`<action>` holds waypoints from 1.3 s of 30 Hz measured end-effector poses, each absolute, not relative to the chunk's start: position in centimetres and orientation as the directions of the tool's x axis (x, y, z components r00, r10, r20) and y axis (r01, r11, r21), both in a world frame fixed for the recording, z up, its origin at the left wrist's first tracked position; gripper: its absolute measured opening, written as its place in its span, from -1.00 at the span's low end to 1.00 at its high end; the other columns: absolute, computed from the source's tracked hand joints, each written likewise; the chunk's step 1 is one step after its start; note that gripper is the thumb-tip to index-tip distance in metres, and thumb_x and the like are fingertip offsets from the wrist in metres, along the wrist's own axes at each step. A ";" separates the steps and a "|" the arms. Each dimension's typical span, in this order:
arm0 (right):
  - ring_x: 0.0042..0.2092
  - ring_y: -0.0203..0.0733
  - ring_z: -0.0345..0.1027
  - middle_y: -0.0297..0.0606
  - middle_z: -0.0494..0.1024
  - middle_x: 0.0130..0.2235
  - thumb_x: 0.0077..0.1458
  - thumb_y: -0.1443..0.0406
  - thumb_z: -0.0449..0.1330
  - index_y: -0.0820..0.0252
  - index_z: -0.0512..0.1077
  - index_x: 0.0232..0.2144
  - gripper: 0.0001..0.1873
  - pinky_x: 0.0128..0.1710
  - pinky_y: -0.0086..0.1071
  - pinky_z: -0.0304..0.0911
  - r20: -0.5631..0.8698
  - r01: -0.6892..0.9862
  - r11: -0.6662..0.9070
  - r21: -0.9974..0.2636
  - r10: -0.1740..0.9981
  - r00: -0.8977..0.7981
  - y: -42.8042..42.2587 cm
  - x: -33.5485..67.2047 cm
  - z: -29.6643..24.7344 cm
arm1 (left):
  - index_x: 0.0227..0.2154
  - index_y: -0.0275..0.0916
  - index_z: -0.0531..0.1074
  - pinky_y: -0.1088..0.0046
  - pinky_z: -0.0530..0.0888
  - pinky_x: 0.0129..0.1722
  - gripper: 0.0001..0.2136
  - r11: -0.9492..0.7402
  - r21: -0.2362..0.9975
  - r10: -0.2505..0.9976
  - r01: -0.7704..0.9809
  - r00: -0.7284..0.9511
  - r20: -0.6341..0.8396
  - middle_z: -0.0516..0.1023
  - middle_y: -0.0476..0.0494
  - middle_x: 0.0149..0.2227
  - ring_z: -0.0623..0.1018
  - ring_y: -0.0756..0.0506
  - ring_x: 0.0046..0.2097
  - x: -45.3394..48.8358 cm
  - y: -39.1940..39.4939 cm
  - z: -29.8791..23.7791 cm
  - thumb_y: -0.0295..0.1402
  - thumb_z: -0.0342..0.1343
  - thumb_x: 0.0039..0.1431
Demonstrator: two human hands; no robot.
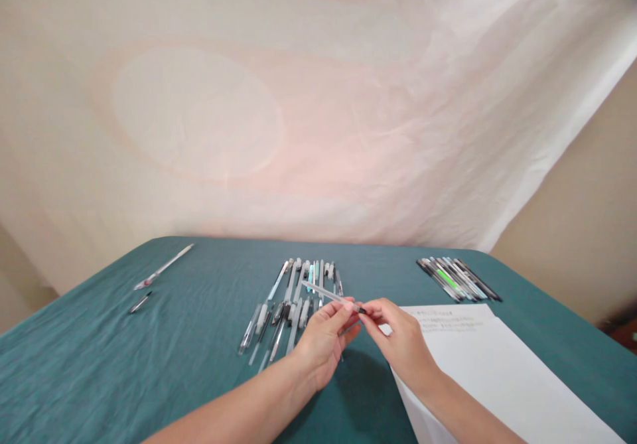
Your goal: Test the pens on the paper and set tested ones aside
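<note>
**Figure: Two hands on one clear pen, with pens grouped on the worktop**

I see both hands meeting over the near middle of the worktop (149, 364). The left hand (323, 341) grips the barrel of a clear pen (328, 293) between thumb and fingertips. The right hand (398, 338) pinches the same pen at its dark end, where the two hands almost touch. The pen is held off the cloth and slants up and away to the left of the hands.

Progress, as I judge it, is partway. A loose heap of pens (293, 298) lies just beyond the left hand, many of them overlapping and apparently not yet handled. A smaller, tidier row of pens (458, 279) lies well apart, beyond and to the right of the right hand. Far to the left of the left hand, a single long pen (164, 268) and a short dark piece (140, 303) lie apart from each other. I cannot tell whether that piece is a cap.

Materials: the pens are slim, straight plastic tubes, mostly transparent with white, black or green parts. The worktop is covered in teal cloth, matte and faintly creased. A sheet of paper (497, 364), white and flat with a few blurred printed lines, lies under the right wrist. A pale, wrinkled hanging fabric (318, 99) fills the background beyond the hands.
</note>
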State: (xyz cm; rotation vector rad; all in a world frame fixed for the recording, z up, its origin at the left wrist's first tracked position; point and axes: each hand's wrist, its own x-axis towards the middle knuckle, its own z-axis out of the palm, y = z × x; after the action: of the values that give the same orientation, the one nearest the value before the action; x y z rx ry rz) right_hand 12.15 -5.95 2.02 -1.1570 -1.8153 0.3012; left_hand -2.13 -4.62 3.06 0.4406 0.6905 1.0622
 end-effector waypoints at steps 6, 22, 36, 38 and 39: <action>-0.34 -0.22 0.40 -0.25 0.51 -0.34 0.12 0.28 0.07 0.15 0.42 -0.33 -0.86 -0.35 -0.39 0.34 0.541 0.540 0.509 -0.671 0.833 -0.113 -6.0 12.1 2.4 | -0.39 -0.32 0.44 0.65 0.43 -0.33 -0.93 0.408 0.630 0.913 -0.660 0.290 -0.287 0.55 -0.11 -0.38 0.52 0.07 -0.39 -2.0 -4.7 3.0 -0.53 0.19 0.03; -0.28 -0.20 0.40 -0.20 0.50 -0.29 0.14 0.40 0.04 0.16 0.36 -0.19 -0.81 -0.29 -0.34 0.32 0.694 0.689 0.661 -0.298 0.645 -0.319 -6.0 12.9 1.6 | -0.50 -0.33 0.41 0.67 0.33 -0.46 -0.84 0.397 0.676 0.917 -0.622 0.296 -0.266 0.47 -0.02 -0.49 0.44 0.10 -0.45 -1.9 -4.8 2.3 -0.38 0.26 -0.03; -0.40 -0.25 0.34 -0.24 0.45 -0.41 0.14 0.37 0.06 0.21 0.34 -0.31 -0.93 -0.41 -0.40 0.25 0.708 0.739 0.617 -0.271 0.648 -0.282 -6.0 12.6 1.6 | -0.52 -0.32 0.40 0.62 0.32 -0.37 -0.82 0.355 0.663 0.934 -0.659 0.279 -0.224 0.44 -0.01 -0.48 0.41 0.08 -0.41 -1.8 -4.8 2.0 -0.38 0.30 -0.09; -0.40 -0.25 0.34 -0.24 0.45 -0.40 0.13 0.38 0.07 0.20 0.33 -0.30 -0.94 -0.41 -0.40 0.24 0.706 0.734 0.621 -0.275 0.649 -0.284 -6.0 12.6 1.4 | -0.52 -0.32 0.40 0.62 0.32 -0.39 -0.82 0.358 0.659 0.933 -0.661 0.279 -0.227 0.44 -0.01 -0.49 0.40 0.09 -0.43 -1.7 -4.8 1.9 -0.37 0.30 -0.08; -0.39 -0.25 0.35 -0.24 0.45 -0.39 0.13 0.38 0.08 0.20 0.33 -0.29 -0.93 -0.41 -0.40 0.25 0.708 0.730 0.626 -0.274 0.645 -0.288 -6.0 12.6 1.3 | -0.52 -0.32 0.40 0.62 0.32 -0.40 -0.82 0.360 0.658 0.932 -0.661 0.279 -0.230 0.44 -0.01 -0.49 0.40 0.09 -0.43 -1.7 -4.8 1.9 -0.36 0.29 -0.07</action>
State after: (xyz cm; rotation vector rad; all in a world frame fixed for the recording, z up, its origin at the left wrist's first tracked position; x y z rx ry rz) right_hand 12.59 -5.96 1.29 -1.0795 -2.0125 -0.1290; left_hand -1.69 -4.84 1.86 0.4875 0.6551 1.1267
